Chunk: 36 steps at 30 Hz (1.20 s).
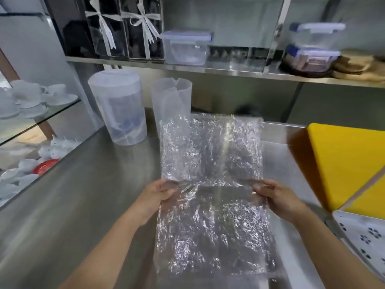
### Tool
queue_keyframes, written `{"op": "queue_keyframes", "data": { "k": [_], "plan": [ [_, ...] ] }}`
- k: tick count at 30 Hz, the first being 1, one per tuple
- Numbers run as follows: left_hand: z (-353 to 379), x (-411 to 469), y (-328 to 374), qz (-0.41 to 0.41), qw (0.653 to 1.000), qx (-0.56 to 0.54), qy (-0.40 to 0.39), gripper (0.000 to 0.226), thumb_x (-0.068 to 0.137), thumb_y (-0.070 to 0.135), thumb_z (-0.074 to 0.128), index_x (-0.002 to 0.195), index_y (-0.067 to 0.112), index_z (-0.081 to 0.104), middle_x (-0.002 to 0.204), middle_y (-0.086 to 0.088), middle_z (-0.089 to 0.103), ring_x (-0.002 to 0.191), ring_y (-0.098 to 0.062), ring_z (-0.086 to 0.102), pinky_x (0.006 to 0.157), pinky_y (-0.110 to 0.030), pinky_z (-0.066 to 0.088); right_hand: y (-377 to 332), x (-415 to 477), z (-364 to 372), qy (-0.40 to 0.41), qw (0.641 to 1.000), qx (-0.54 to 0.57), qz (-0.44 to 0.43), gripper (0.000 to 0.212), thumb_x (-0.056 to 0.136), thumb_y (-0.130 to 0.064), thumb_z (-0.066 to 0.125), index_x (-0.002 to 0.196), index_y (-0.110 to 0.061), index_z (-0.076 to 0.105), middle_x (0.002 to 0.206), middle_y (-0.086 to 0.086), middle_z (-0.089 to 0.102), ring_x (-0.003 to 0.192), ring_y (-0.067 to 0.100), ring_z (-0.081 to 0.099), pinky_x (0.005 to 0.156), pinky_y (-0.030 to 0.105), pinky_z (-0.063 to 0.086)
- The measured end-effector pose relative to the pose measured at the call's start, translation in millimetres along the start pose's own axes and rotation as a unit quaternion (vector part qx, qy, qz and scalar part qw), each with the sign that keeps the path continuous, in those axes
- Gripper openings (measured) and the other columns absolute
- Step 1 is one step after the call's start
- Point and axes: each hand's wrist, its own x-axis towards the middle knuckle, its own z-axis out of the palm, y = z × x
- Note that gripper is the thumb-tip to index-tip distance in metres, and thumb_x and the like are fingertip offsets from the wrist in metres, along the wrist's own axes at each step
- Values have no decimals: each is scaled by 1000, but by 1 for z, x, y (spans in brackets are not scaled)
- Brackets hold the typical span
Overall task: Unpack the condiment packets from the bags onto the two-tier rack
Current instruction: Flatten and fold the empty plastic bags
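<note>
A large, crinkled clear plastic bag (210,155) is stretched flat above the steel counter (87,195). My left hand (155,198) pinches its left edge and my right hand (277,200) pinches its right edge, both about halfway down the bag. The bag looks empty; I see no condiment packets in it or anywhere on the counter. The lower part of the bag hangs toward me between my forearms. No two-tier rack is recognisable in this view.
Two translucent plastic jugs (118,109) (170,101) stand at the back of the counter. A steel shelf (208,68) above holds lidded containers (185,46). Yellow boards (345,159) and a patterned tray (362,238) lie at right. A glass shelf with white cups (37,97) is at left.
</note>
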Motion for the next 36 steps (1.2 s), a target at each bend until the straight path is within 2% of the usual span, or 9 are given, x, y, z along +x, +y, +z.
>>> {"op": "queue_keyframes", "data": {
  "k": [3, 7, 15, 19, 22, 26, 30, 33, 36],
  "plan": [
    [5, 1, 4, -11, 997, -74, 8, 23, 86, -12, 47, 89, 2, 65, 73, -7, 73, 60, -14, 69, 54, -20, 56, -8, -8, -4, -26, 1000, -14, -2, 15, 60, -14, 84, 70, -6, 76, 65, 13, 73, 50, 16, 67, 45, 17, 52],
    [13, 2, 5, 10, 999, -22, 39, 35, 75, -18, 44, 53, 2, 63, 58, -9, 63, 59, -24, 57, 59, -30, 45, -22, -19, -12, -26, 995, -86, -31, 60, 75, 25, 36, 37, -12, 63, 40, -5, 62, 38, 2, 57, 43, 7, 42],
    [34, -7, 9, 62, 995, 80, 22, 60, 72, -25, 28, 32, 16, 46, 42, 5, 47, 55, -16, 43, 54, -24, 32, -29, -32, -40, -59, 933, -348, -78, 62, 67, 28, 39, 45, -22, 68, 66, -6, 71, 75, 2, 63, 69, 21, 47],
    [52, -18, 32, 117, 966, 227, -50, 51, 65, -16, 32, 33, 21, 49, 37, 8, 48, 45, -2, 43, 52, -16, 35, -45, -35, -33, 23, 866, -475, -154, 45, 73, 17, 50, 75, -26, 65, 110, -4, 56, 110, 13, 53, 75, 3, 36],
    [77, -27, 54, 135, 929, 310, -149, 53, 60, -16, 31, 32, 26, 48, 36, 9, 46, 40, -1, 39, 45, -18, 30, -70, -49, -6, -120, 929, -343, -68, 51, 75, -2, 69, 118, -25, 54, 114, -10, 60, 110, 6, 56, 85, 9, 46],
    [106, -41, 76, 182, 909, 312, -210, 47, 60, -8, 34, 37, 27, 54, 41, 9, 51, 45, -3, 43, 48, -19, 33, -78, -55, 9, -275, 889, -364, 42, 29, 75, 8, 62, 92, -16, 66, 80, -11, 72, 87, 14, 64, 73, 18, 52],
    [106, -47, 86, 214, 941, 177, -195, 36, 83, 8, 51, 106, 32, 63, 110, 18, 62, 94, 8, 60, 81, -13, 44, -80, -62, 0, -197, 916, -348, -6, 15, 73, -2, 70, 83, 8, 67, 73, 4, 72, 77, 17, 66, 71, 21, 51],
    [87, -43, 76, 89, 983, -97, -130, 38, 84, 35, 50, 121, 29, 54, 108, -1, 68, 82, -6, 69, 68, -26, 55, -81, -69, -11, -141, 960, -237, -55, 3, 70, 1, 72, 72, 1, 69, 57, -1, 68, 54, 11, 61, 54, 20, 48],
    [82, -44, 50, -47, 906, -339, -247, 59, 84, 56, 37, 116, 14, 64, 112, -12, 69, 104, -25, 65, 86, -40, 53, -76, -72, -15, -97, 990, -75, -70, 15, 56, -6, 81, 64, -8, 68, 56, 4, 63, 51, 13, 55, 49, 20, 46]
  ]
}}
